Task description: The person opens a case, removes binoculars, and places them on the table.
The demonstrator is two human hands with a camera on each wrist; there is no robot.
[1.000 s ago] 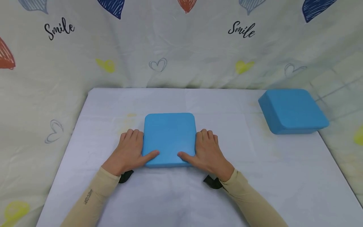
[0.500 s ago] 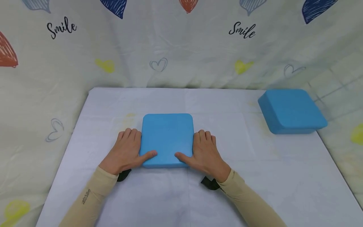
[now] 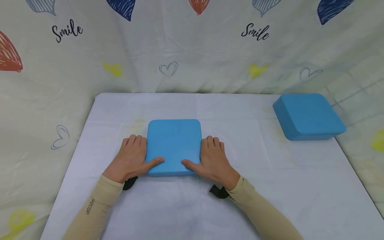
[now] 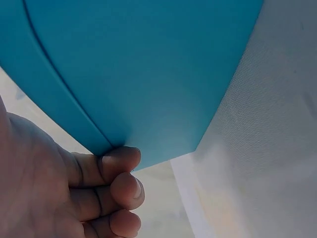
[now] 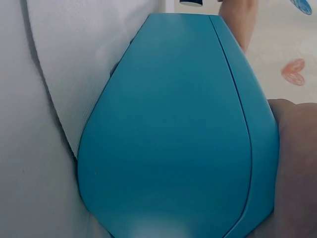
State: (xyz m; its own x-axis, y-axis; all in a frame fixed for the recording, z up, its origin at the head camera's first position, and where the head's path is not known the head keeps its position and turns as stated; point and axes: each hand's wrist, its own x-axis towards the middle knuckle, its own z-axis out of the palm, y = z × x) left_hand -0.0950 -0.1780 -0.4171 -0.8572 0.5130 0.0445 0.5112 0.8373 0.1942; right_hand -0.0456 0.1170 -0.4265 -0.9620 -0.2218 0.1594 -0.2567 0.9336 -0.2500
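Observation:
A blue box point(image 3: 174, 141) with a rounded lid lies between both hands near the middle of the table. My left hand point(image 3: 132, 158) holds its left side, thumb over the top face. In the left wrist view, the curled fingertips point(image 4: 126, 191) sit by the lid seam at one corner of the box. On the opposite side my right hand point(image 3: 214, 163) grips the box, its thumb also lying on top. The right wrist view shows the front wall of the box point(image 5: 168, 124) and the seam under the lid; the right fingertips are hidden there.
A second blue box point(image 3: 312, 115) stands closed at the right back edge of the table. White cloth point(image 3: 270, 193) covers the tabletop. Behind and beside it hangs a printed curtain point(image 3: 204, 43) with hearts and the word "Smile".
Both hands and the box between them have shifted slightly to the left in the head view. The grip looks the same, and the second box stays in place.

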